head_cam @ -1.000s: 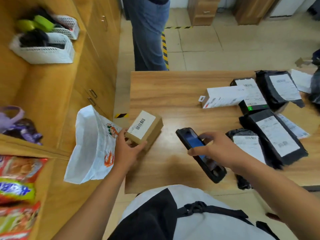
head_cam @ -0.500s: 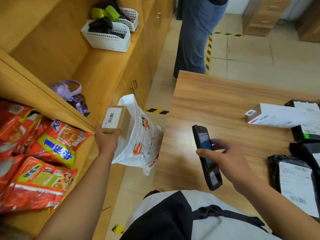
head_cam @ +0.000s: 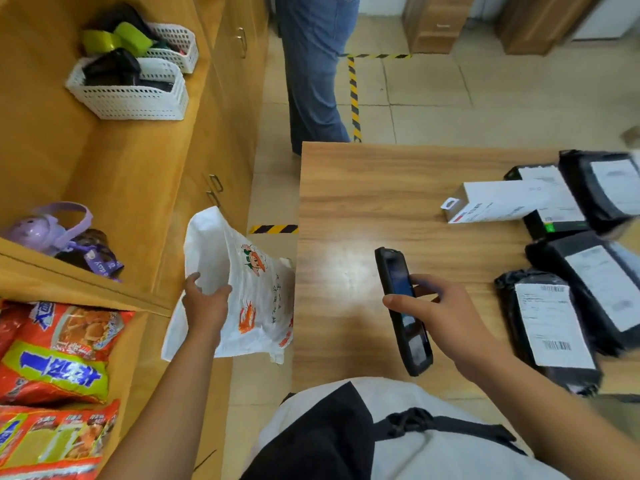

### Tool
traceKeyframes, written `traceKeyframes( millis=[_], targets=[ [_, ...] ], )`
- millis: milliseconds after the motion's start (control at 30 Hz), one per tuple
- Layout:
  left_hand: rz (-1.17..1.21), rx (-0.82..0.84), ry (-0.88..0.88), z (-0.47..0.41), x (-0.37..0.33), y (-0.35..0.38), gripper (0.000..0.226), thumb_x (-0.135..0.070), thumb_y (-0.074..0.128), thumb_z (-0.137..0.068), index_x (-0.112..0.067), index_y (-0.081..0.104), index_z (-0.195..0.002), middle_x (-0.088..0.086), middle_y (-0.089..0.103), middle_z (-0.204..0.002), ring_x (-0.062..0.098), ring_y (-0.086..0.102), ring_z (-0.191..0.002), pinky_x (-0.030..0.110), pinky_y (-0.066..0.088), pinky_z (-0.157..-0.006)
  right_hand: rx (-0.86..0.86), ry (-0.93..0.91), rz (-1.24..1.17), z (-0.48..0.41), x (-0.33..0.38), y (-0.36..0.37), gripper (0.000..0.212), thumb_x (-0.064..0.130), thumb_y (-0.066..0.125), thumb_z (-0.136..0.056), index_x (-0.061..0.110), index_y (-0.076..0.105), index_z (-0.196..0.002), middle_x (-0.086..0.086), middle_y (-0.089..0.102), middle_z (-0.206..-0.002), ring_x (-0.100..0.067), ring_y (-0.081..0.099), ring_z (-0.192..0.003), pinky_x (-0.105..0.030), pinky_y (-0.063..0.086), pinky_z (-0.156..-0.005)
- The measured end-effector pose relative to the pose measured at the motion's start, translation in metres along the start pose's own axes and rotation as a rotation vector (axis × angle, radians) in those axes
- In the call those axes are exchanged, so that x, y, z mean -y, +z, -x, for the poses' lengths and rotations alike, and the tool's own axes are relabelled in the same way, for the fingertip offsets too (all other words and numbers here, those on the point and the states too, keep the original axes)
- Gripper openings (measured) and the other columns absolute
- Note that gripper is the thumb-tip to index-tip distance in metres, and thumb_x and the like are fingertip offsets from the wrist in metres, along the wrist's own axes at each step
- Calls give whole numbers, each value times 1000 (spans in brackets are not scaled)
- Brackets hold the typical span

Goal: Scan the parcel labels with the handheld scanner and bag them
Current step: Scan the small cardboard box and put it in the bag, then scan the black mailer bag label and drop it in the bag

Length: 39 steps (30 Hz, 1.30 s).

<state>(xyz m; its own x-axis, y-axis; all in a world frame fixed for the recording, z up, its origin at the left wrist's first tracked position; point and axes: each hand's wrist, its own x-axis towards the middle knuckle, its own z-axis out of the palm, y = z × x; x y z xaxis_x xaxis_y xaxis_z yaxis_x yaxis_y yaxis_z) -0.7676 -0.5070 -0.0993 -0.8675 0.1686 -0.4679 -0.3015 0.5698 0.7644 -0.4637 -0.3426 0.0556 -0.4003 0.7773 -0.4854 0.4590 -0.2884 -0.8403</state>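
1. Left hand (head_cam: 206, 306): fingers curled over the mouth rim of the white plastic bag (head_cam: 256, 299), thumb set apart on the near side. The bag hangs just off the left edge of the table (head_cam: 363, 188), above the floor. Its contents cannot be seen. Hazard: thin film held at one point; the mouth may fold shut or slip free, and whatever is inside would drop.
2. Right hand (head_cam: 436, 313): wrapped round the handheld scanner (head_cam: 403, 310), thumb laid across its face, other fingers behind. The unit is held over the table, screen up. Hazard: the thumb on the face may cause a stray read or entry.
3. Nearest black mailer (head_cam: 550, 327): label up at the table's right side, well apart from the bag. More mailers and a white carton (head_cam: 498, 206) lie close behind it. Hazard: crowded labels; the scanner may catch a neighbour's barcode, leaving one parcel skipped or counted twice.
4. Hazard: with both hands occupied, lifting a soft mailer across to the bag invites a fumble.
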Motion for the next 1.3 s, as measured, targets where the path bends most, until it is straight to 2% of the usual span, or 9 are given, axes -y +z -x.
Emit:
traceKeyframes(
  millis=[167,300,433,567,733,867,1033,1200,1300],
  targets=[
    [-69,298,194,37,-33,69,37,-13,64,-89,-28,58,-122,-4,58,-122,14,60,-97,28,47,-71,-169,34,-122,10,-16,-28,48,27,86,-76,28,58,-115,5,61,-104,14,64,-63,-6,42,-39],
    [-160,638,358,81,-68,139,29,-7,60,-89,-34,65,-97,-7,65,-99,13,65,-84,34,57,-69,-332,95,-248,26,-35,-58,51,31,86,-75,32,57,-117,12,60,-104,-1,67,-70,-4,42,-39],
    [-277,907,450,135,-87,204,30,-3,60,-86,-31,68,-92,-3,66,-94,-5,58,-60,17,48,-50,-482,133,-369,48,-57,-86,24,25,87,-75,27,69,-92,21,72,-70,6,68,-61,-6,41,-38],
    [-384,1099,447,187,-87,252,24,-6,58,-87,-26,69,-93,-4,65,-89,-1,58,-55,16,44,-46,-626,197,-463,75,-78,-106,50,34,90,-66,19,72,-110,4,75,-100,-7,73,-86,-16,50,-49],
    [-523,1252,459,240,-64,288,21,-12,59,-87,-25,67,-102,-5,65,-100,11,64,-79,22,47,-57,-743,206,-551,99,-101,-130,22,13,86,-76,20,71,-91,-4,64,-84,0,67,-49,-12,45,-36],
    [-656,1258,531,274,-43,308,18,-24,63,-87,-29,63,-104,-10,65,-101,12,64,-92,27,51,-74,-815,238,-559,113,-118,-154,25,19,86,-75,22,71,-95,-6,64,-92,0,68,-51,-13,45,-36],
    [-478,1053,93,300,-42,335,14,-27,71,-88,-21,63,-98,7,69,-90,21,64,-77,30,56,-66,-812,252,-549,123,-136,-191,39,27,87,-75,18,70,-110,-6,65,-97,-4,70,-52,-14,46,-36],
    [-462,903,-62,313,-46,360,20,-26,75,-87,-13,65,-99,7,70,-92,19,66,-81,30,60,-76,-754,234,-472,120,-147,-224,37,42,88,-68,31,72,-100,0,67,-99,6,68,-66,-16,49,-48],
    [-436,820,-88,322,-43,371,16,-20,75,-86,-8,67,-94,7,70,-82,18,61,-67,28,56,-64,-695,216,-453,111,-155,-246,34,37,86,-75,28,71,-104,0,66,-100,9,67,-67,-8,45,-43]
  ],
)
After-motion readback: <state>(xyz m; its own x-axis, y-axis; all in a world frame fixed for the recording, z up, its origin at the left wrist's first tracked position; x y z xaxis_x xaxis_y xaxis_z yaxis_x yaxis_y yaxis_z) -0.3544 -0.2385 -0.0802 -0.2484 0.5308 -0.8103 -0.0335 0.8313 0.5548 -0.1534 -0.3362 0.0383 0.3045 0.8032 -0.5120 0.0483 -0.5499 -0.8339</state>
